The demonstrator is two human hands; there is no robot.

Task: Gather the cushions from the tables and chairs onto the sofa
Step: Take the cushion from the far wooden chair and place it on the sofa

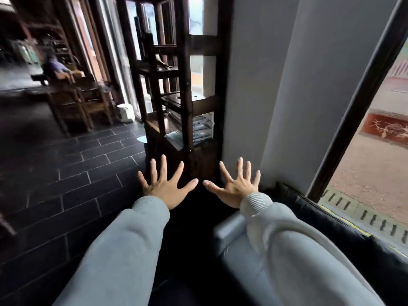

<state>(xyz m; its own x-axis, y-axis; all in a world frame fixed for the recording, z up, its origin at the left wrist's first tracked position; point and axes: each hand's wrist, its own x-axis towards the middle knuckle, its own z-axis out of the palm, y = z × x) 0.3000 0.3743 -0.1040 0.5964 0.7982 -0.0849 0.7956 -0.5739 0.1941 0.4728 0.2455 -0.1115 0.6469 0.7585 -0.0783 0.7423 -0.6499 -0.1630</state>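
Note:
My left hand (166, 187) and my right hand (236, 187) are stretched out in front of me, fingers spread wide, backs up, holding nothing. Both arms wear light grey sleeves. Under my right arm lies a grey leather sofa (229, 237) with a dark back along the window. No cushion shows clearly in this view. Wooden chairs (77, 104) stand at the far left by a table, too dark and blurred to tell what lies on them.
A tall dark wooden shelf unit (176, 85) stands straight ahead beside a grey wall (276, 85). Dark tiled floor (77, 173) spreads to the left. A window (375, 151) is on the right. A seated person (55, 67) is far back left.

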